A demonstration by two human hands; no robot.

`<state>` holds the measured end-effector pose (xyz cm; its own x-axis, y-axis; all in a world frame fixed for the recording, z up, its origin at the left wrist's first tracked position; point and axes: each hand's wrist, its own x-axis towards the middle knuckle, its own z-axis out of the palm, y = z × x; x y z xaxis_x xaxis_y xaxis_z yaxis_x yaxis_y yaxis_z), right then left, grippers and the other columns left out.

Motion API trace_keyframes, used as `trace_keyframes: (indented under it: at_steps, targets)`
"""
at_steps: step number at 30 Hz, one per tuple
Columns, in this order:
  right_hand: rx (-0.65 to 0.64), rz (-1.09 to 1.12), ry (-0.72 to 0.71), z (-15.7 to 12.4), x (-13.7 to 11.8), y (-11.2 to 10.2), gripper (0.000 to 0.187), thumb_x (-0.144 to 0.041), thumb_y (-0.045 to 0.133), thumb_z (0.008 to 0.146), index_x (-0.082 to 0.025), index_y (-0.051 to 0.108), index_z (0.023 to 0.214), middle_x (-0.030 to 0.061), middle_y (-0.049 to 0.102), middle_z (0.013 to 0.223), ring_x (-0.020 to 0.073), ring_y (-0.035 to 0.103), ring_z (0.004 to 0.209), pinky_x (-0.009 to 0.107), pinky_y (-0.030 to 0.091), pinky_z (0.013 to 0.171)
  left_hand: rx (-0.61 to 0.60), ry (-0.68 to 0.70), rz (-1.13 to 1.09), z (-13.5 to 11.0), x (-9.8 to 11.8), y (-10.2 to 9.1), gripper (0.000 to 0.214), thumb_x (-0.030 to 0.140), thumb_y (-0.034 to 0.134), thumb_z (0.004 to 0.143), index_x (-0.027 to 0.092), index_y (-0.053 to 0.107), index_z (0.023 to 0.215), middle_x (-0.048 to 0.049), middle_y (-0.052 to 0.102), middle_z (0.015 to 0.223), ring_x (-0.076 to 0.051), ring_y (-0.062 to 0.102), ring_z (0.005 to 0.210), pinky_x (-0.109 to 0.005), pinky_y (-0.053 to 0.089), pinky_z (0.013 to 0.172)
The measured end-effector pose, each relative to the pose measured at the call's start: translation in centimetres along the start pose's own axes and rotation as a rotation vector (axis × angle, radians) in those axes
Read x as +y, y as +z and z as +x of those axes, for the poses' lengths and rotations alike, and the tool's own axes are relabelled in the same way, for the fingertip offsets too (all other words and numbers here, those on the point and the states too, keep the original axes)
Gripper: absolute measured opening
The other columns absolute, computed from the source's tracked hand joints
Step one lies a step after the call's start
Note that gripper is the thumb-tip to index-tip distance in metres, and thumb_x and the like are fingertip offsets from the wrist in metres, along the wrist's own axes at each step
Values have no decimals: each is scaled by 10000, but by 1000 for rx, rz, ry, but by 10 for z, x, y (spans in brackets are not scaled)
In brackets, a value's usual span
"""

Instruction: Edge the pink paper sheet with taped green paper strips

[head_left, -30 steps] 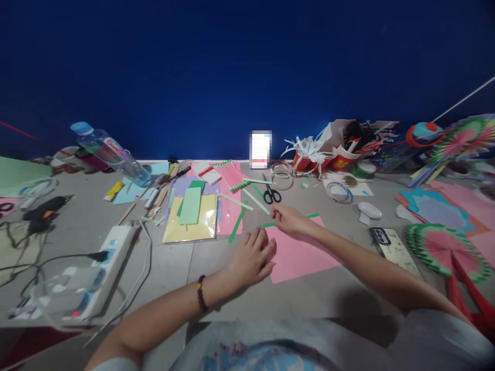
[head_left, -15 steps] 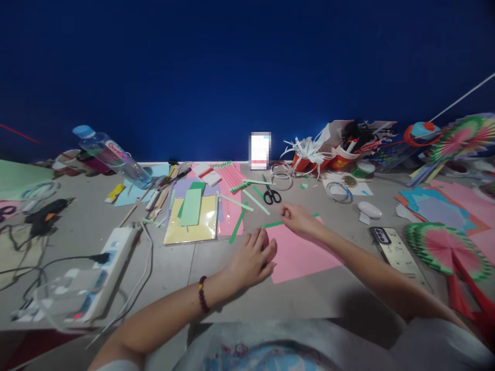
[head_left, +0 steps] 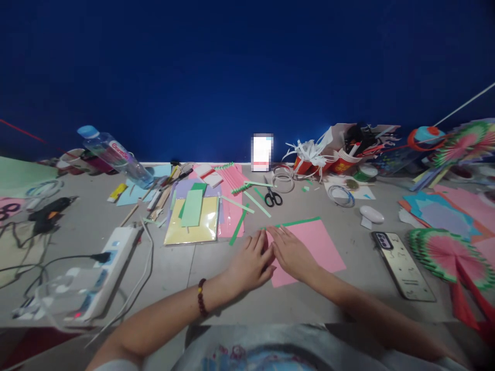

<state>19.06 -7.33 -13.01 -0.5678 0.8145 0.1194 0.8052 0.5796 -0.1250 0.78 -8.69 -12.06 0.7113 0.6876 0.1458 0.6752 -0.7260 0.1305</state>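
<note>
A pink paper sheet (head_left: 323, 250) lies on the table in front of me, with a dark green paper strip (head_left: 303, 222) along its far edge. My left hand (head_left: 253, 260) rests on the sheet's left edge, fingers spread and curved, holding it down. Flat on the paper beside it is my right hand (head_left: 292, 252), its fingers stretched toward the left end of the green strip. The fingertips of both hands are close together there. Black-handled scissors (head_left: 273, 198) lie just beyond the sheet. Another dark green strip (head_left: 238, 225) is left of my hands.
Left of my hands lies a yellow paper pack (head_left: 201, 234) with green pieces on top. A power strip (head_left: 110, 273) with cables and a tilted bottle (head_left: 119, 159) are further left. On the right are a phone (head_left: 402, 265) and a pleated paper fan (head_left: 441, 255).
My right hand has come left and nearer, from the far edge of the pink sheet to beside my left hand, and its curled fingers have straightened. The left hand has stayed in place.
</note>
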Motion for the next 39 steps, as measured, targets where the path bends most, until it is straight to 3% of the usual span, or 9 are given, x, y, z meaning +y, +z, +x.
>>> trace_keyframes:
  at_steps: [11, 18, 24, 32, 39]
  targets:
    - [110, 19, 94, -9, 20, -4, 418, -111, 374, 904, -57, 562, 1273, 182, 647, 1246, 276, 592, 1187, 485, 422, 1083, -3, -22, -44, 1, -4, -2, 621, 500, 508, 870, 131, 441, 1365, -230, 456, 1388, -376, 406, 1285, -508, 338, 999]
    - [193, 220, 151, 0, 34, -14, 364, -219, 411, 940, -173, 566, 1267, 126, 648, 1235, 266, 554, 1209, 532, 389, 1085, 52, 8, -106, 3, -14, -3, 603, 556, 520, 842, 161, 510, 1298, -164, 518, 1270, -329, 443, 1175, -459, 360, 970]
    - [123, 284, 68, 11, 38, -11, 320, -300, 497, 932, -188, 585, 1220, 131, 587, 1281, 271, 520, 1213, 473, 448, 1012, 37, 42, -95, 1, -11, -4, 584, 465, 494, 874, 122, 465, 1345, -166, 536, 1152, -289, 472, 991, -430, 380, 882]
    - [49, 425, 218, 26, 34, -19, 55, -211, 604, 831, -198, 625, 880, 60, 649, 940, 217, 583, 920, 372, 466, 826, 24, 59, -155, 3, -10, -4, 444, 418, 453, 897, 156, 531, 1246, -139, 528, 1119, -264, 461, 963, -404, 371, 862]
    - [-143, 575, 340, 36, 38, -30, 102, -250, 640, 784, -201, 689, 860, 6, 633, 757, 153, 559, 708, 272, 416, 656, 56, 49, -222, 3, -15, -9, 447, 400, 556, 802, 184, 553, 1194, -116, 551, 1116, -258, 485, 968, -399, 394, 852]
